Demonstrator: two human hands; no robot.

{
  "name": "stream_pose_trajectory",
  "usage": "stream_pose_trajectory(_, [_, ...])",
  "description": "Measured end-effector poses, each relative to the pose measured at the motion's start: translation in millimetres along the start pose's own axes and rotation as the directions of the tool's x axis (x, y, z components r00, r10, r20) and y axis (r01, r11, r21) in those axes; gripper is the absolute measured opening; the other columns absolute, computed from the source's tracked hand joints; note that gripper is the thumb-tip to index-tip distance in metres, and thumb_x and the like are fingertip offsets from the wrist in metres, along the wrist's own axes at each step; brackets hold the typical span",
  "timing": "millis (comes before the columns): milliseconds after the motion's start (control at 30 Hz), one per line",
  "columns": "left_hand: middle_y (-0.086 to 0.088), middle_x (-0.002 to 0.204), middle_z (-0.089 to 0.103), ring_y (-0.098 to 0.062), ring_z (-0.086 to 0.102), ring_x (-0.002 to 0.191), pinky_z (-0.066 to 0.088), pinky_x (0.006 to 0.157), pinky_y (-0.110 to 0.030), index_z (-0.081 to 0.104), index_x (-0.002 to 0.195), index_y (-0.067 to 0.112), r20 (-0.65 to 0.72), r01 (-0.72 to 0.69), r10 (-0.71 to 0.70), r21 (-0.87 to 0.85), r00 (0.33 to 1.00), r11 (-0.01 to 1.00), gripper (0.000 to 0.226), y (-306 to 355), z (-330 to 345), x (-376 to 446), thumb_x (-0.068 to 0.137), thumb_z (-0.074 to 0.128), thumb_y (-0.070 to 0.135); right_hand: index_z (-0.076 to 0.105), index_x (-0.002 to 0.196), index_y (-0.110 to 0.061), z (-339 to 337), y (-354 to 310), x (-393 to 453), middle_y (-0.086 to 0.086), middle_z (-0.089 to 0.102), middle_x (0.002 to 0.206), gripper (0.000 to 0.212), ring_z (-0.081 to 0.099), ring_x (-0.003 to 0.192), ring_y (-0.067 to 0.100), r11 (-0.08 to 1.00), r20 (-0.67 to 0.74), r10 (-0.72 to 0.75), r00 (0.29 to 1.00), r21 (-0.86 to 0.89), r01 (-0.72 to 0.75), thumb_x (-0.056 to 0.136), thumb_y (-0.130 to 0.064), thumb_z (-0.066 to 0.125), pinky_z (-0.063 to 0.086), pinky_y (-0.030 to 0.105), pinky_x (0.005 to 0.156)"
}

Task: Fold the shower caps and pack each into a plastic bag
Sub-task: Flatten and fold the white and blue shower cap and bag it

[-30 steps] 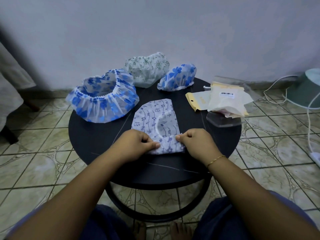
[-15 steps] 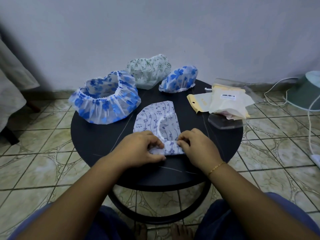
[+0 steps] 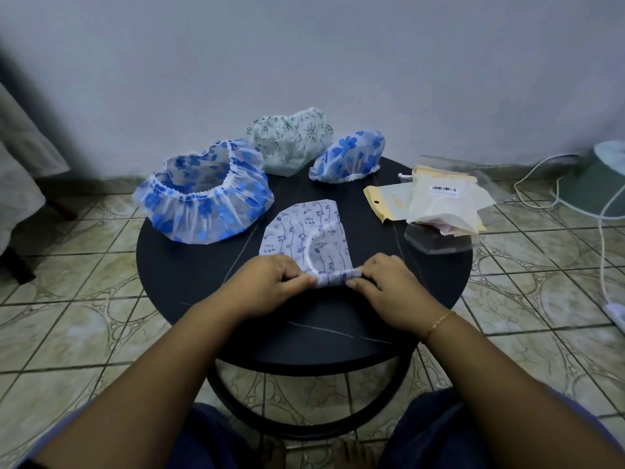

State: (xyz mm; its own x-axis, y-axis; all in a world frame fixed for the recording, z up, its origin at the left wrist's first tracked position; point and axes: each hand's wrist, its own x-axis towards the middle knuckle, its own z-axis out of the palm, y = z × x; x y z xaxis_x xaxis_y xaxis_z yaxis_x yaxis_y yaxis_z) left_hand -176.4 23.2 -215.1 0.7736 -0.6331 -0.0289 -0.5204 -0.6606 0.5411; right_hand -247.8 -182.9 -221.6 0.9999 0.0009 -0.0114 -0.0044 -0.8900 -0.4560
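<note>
Rolled tighter now, music-note cap (image 3: 306,231) (both hands (image 3: 267,282) pinching).

Domestic room, likely a home: patterned ceramic floor tiles (image 3: 84,333), plain painted wall (image 3: 304,55), low round black table (image 3: 189,265), white cable (image 3: 605,238) trailing across the floor at right, curtain fabric (image 3: 23,164) at left.

shower caps (image 3: 306,233): 4 | table (image 3: 189,265): 1 | hands (image 3: 267,282): 2
</note>
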Motion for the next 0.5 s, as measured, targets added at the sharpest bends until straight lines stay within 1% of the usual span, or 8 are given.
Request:
stream_pose_trajectory(33, [0.011, 0.086, 0.063, -0.002, 0.058, 0.082, 0.045, 0.08, -0.021, 0.067, 0.073, 0.033, 0.0, 0.019, -0.019, -0.057, 1.0, 0.998, 0.021, -1, -1, 0, 0.085, 0.059, 0.049, 0.057, 0.08, -0.029, 0, -1, 2, -0.007, 0.041, 0.094, 0.022, 0.037, 0.1, 0.016, 0.999, 0.003, 0.029, 1.0, 0.013, -0.029, 0.097, -0.035, 0.045, 0.033, 0.03, 0.091])
stream_pose_trajectory(67, [0.012, 0.085, 0.064, -0.001, 0.058, 0.082, 0.045, 0.079, -0.019, 0.067, 0.073, 0.037, 0.007, 0.037, -0.037, -0.101, 0.999, 0.994, 0.016, -2, -2, -1, 0.08, 0.064, 0.051, 0.056, 0.077, -0.027, 0, -2, 4, -0.005, 0.041, 0.094, 0.026, 0.038, 0.102, 0.018, 0.998, 0.003, 0.059, 0.998, 0.028, -0.059, 0.098, -0.035, 0.043, 0.033, 0.032, 0.092])
stream_pose_trajectory(133, [0.012, 0.084, 0.064, 0.0, 0.058, 0.083, 0.043, 0.078, -0.016, 0.069, 0.074, 0.04, 0.01, 0.063, -0.062, -0.145, 0.998, 0.987, 0.011, -5, -5, -1, 0.07, 0.074, 0.048, 0.063, 0.089, -0.018, 1, -2, 8, -0.003, 0.044, 0.095, 0.03, 0.04, 0.106, 0.022, 0.992, -0.01, 0.111, 0.994, 0.055, -0.111, 0.099, -0.036, 0.041, 0.032, 0.033, 0.093])
stream_pose_trajectory(167, [0.012, 0.086, 0.064, 0.0, 0.058, 0.084, 0.042, 0.078, -0.016, 0.071, 0.076, 0.037, -0.008, 0.069, -0.071, -0.163, 0.997, 0.984, 0.012, -7, -6, -1, 0.069, 0.078, 0.043, 0.063, 0.089, -0.018, 2, -2, 10, -0.003, 0.045, 0.095, 0.031, 0.04, 0.108, 0.023, 0.989, -0.01, 0.135, 0.991, 0.065, -0.134, 0.099, -0.037, 0.04, 0.032, 0.034, 0.093])
stream_pose_trajectory(267, [0.008, 0.088, 0.063, -0.003, 0.059, 0.084, 0.042, 0.08, -0.016, 0.075, 0.076, 0.021, -0.084, 0.111, -0.137, -0.261, 0.987, 0.959, 0.015, -9, -6, 1, 0.071, 0.079, 0.034, 0.05, 0.069, -0.026, 4, -4, 13, -0.002, 0.047, 0.097, 0.036, 0.039, 0.111, 0.024, 0.976, 0.005, 0.205, 0.979, 0.071, -0.205, 0.099, -0.039, 0.036, 0.031, 0.034, 0.093])
stream_pose_trajectory(333, [0.006, 0.085, 0.064, -0.005, 0.06, 0.08, 0.044, 0.078, -0.018, 0.075, 0.073, 0.019, -0.094, 0.152, -0.195, -0.342, 0.976, 0.927, 0.018, -10, -5, 2, 0.073, 0.077, 0.037, 0.05, 0.073, -0.024, 5, -7, 15, 0.002, 0.052, 0.107, 0.035, 0.038, 0.115, 0.026, 0.967, -0.003, 0.245, 0.969, 0.068, -0.245, 0.1, -0.04, 0.034, 0.03, 0.035, 0.095])
stream_pose_trajectory(433, [0.006, 0.062, 0.055, -0.007, 0.049, 0.057, 0.039, 0.059, -0.021, 0.062, 0.055, 0.017, -0.068, 0.238, -0.286, -0.397, 0.956, 0.887, 0.037, -9, -5, 4, 0.076, 0.071, 0.046, 0.05, 0.08, -0.024, 7, -11, 17, 0.003, 0.053, 0.116, 0.032, 0.036, 0.118, 0.026, 0.956, -0.025, 0.287, 0.958, 0.065, -0.285, 0.1, -0.04, 0.031, 0.027, 0.036, 0.097])
stream_pose_trajectory(500, [-0.002, 0.057, 0.041, -0.01, 0.036, 0.048, 0.032, 0.048, -0.02, 0.054, 0.06, 0.014, -0.053, 0.294, -0.343, -0.403, 0.938, 0.867, 0.043, -7, -5, 5, 0.08, 0.067, 0.049, 0.054, 0.086, -0.023, 9, -13, 17, 0.003, 0.053, 0.115, 0.033, 0.037, 0.116, 0.026, 0.953, -0.045, 0.3, 0.953, 0.051, -0.297, 0.1, -0.04, 0.03, 0.027, 0.037, 0.095])
